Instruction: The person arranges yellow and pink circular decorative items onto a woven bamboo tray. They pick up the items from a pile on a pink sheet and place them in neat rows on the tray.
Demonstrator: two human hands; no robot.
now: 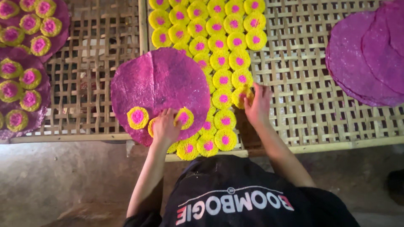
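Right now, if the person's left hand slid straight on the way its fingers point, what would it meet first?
Probably only bare purple sheet: the left hand points up between two yellow-pink discs, and the sheet ahead looks clear to its far edge.

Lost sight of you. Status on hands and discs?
Left hand pressing small yellow-pink disc onto purple sheet. Right hand picking another disc from tray. Nothing blocking.

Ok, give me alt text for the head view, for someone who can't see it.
Seen from above, a person's left hand presses small yellow-and-pink discs onto a large magenta round sheet, while the right hand touches another disc among rows laid on a woven bamboo rack. More magenta sheets lie at right.
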